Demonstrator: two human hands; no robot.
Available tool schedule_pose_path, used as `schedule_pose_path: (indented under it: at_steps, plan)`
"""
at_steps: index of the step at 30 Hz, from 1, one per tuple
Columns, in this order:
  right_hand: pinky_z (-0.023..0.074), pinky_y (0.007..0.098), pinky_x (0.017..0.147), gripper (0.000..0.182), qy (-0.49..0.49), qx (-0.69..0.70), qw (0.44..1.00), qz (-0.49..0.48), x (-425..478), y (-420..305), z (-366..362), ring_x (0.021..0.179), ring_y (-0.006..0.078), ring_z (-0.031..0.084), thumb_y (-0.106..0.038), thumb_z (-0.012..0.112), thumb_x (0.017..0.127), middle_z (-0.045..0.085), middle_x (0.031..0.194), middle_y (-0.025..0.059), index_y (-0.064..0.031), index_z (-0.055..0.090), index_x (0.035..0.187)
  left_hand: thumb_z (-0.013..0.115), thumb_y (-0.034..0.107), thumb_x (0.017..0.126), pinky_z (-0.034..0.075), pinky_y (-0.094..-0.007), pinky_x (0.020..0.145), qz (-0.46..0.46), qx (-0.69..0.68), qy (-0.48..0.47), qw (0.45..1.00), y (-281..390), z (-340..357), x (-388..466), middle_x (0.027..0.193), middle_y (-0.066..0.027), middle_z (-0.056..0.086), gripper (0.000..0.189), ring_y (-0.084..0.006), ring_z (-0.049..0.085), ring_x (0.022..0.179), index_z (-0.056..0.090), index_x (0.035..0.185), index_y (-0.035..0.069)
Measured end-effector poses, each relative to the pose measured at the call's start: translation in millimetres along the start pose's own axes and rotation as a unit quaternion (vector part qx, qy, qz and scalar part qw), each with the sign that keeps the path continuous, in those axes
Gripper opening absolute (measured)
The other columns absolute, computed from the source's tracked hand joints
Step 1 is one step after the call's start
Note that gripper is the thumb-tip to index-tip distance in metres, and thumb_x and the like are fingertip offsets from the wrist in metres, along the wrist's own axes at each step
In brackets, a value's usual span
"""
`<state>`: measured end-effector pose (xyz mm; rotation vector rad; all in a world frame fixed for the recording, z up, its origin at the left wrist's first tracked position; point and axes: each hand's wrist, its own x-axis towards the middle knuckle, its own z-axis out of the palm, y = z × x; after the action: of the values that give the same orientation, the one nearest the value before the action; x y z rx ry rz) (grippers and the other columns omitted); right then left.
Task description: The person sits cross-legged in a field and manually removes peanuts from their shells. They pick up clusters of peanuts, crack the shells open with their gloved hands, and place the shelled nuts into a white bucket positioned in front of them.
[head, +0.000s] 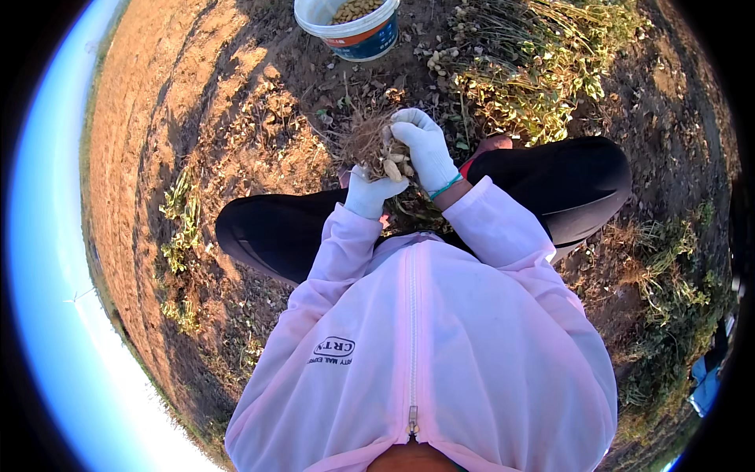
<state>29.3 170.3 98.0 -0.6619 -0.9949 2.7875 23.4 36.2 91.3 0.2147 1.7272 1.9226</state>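
In front of my crossed legs, both hands wear white knitted gloves and meet at an uprooted peanut plant. Its tangle of dry brown roots [363, 141] points away from me, and several pale peanut pods [394, 167] hang between my hands. My left hand [373, 192] grips the plant low down, thumb stretched toward the pods; the stems beneath are mostly hidden. On the other side my right hand [422, 140] has its thumb and curled fingers closed at the edge of the root clump. What exactly lies between those fingertips is partly covered.
A white plastic bucket [361, 44] with a blue and orange label stands ahead, holding peanuts [355, 10]. Ahead right lies a heap of pulled peanut plants [531, 71] with pods [442, 61]. More plants [672, 283] lie at the right, and a few wilted ones [183, 218] at the left.
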Motion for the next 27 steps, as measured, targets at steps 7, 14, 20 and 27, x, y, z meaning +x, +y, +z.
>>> schedule_pose_path:
  at_steps: [7,14,20,27]
  plan:
    - [0.0349,0.0229,0.046,0.008,0.01,0.321,0.929,0.185,10.0,3.2,-17.6,0.059,0.0119,0.049,-0.016,0.053,0.089,0.057,0.081,0.0041,-0.0139,0.055,0.097,0.063,-0.014,0.069,0.049,-0.0347,0.076,0.009,-0.032,-0.069,0.997,-17.1,-35.2,-14.5,0.093,-0.0102,0.059,0.028,-0.0195,0.056,0.088,0.054,0.091,0.002]
    - [0.0376,0.0219,0.046,0.017,-0.102,0.11,0.984,0.095,12.4,-22.9,-35.5,0.059,0.0144,0.054,-0.023,0.058,0.092,0.061,0.081,0.0066,-0.0098,0.06,0.103,0.065,-0.01,0.07,0.049,-0.0308,0.08,-0.009,-0.053,0.07,0.996,0.1,-37.1,-15.2,0.1,-0.008,0.062,0.034,-0.0175,0.059,0.091,0.061,0.102,0.0]
    - [0.0492,0.0244,0.064,0.035,-0.152,-0.475,0.863,-0.073,-24.0,-41.4,3.7,0.066,0.0115,0.062,-0.018,0.07,0.079,0.066,0.075,0.004,-0.003,0.065,0.11,0.072,0.0,0.073,0.048,-0.0274,0.087,-0.019,-0.002,0.1,0.995,-13.7,-39.3,-9.2,0.104,-0.0042,0.067,0.036,-0.0119,0.061,0.095,0.064,0.108,0.002]
    - [0.0522,0.0396,0.066,0.037,-0.221,-0.724,0.648,-0.083,-13.8,-27.6,-2.3,0.074,0.0309,0.066,-0.034,0.066,0.071,0.066,0.076,0.0115,-0.009,0.066,0.099,0.075,0.004,0.071,0.05,-0.0265,0.085,-0.026,0.25,0.044,0.967,-0.1,-17.4,-14.0,0.105,-0.006,0.068,0.042,-0.0125,0.063,0.094,0.063,0.111,0.001]
